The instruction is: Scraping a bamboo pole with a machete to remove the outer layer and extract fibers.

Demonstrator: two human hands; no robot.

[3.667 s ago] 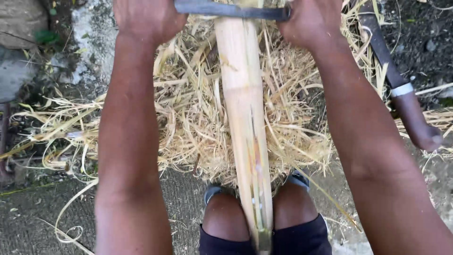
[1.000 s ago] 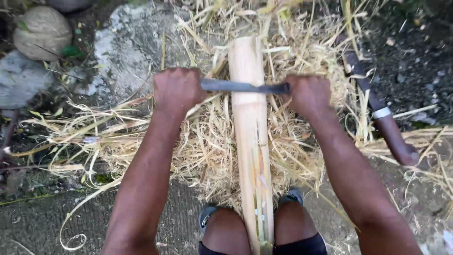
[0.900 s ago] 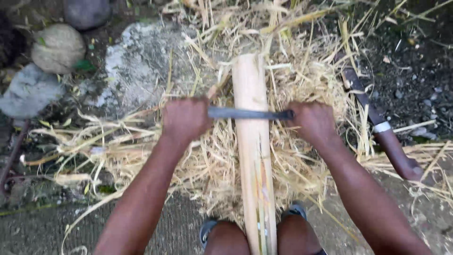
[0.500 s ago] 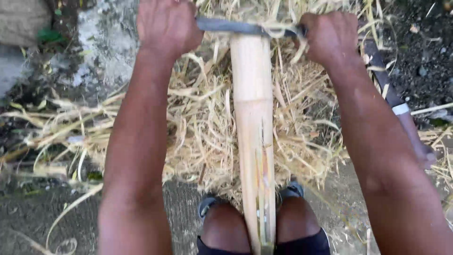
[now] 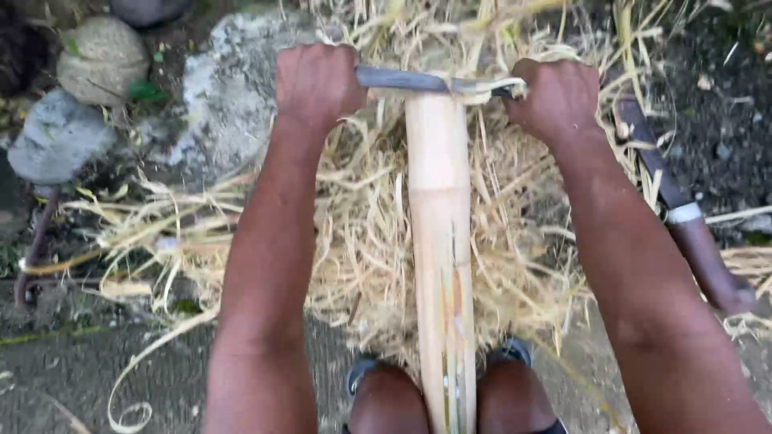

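A: Position check. Bamboo pole (image 5: 441,241) runs from between the person's knees out over the pile of shavings (image 5: 362,241) on the ground. The flat metal blade (image 5: 418,80) lies crosswise on the pole's far end.

B: Grip?

A: Left hand (image 5: 318,80) closed tight on one end of the blade, right hand (image 5: 555,100) closed on the other; fingers curled under, out of sight.

B: Risks?

A: Blade looks set to be drawn toward the body. If it catches at the node ring and then jumps free, it could run down toward the knees. Pole is split near the lower end; splinters likely there.

B: Anything else nearby?

A: A long knife with a dark handle (image 5: 683,233) lies just beside the right forearm, half buried in shavings. An elbow could knock it.
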